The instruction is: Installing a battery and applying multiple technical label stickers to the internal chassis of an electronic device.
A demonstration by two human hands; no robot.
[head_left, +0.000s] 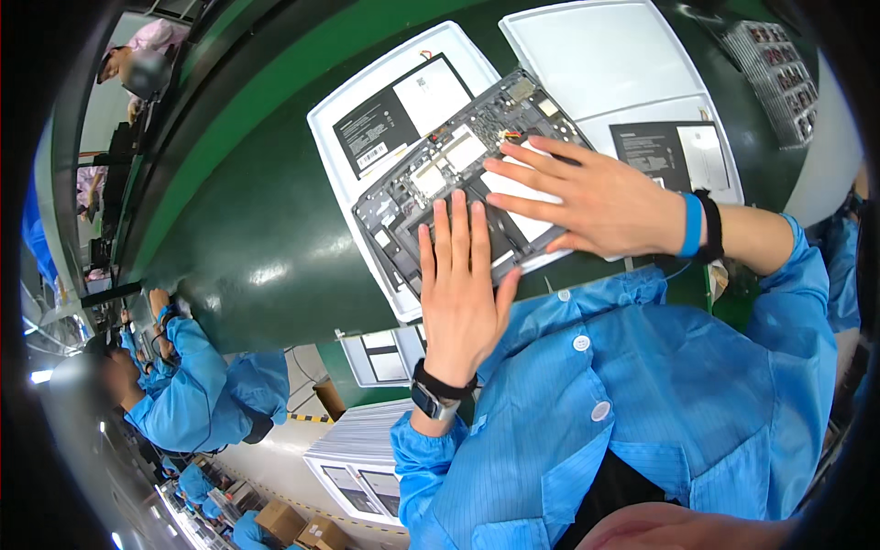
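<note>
An opened laptop base [438, 167] with bare circuit boards lies slanted on the white tray in front of me. My left hand [458, 284] rests flat on its near left part, fingers stretched out and palm down. My right hand [596, 197] spreads over its right part, fingers pointing left, above a white-and-black battery panel [522, 206] that it partly covers. Neither hand grips anything. Small red and yellow wires [510, 136] show by my right fingertips. Beyond the base, a flat black-and-white battery [394, 115] lies in the white tray [332, 137].
A second white tray [596, 55] at the right holds another flat battery [674, 151]. Stacked clear trays of small parts [779, 82] stand far right. The green bench [247, 247] stretches left, where a co-worker in blue [206, 385] sits. Piled white trays [357, 449] stand below the bench.
</note>
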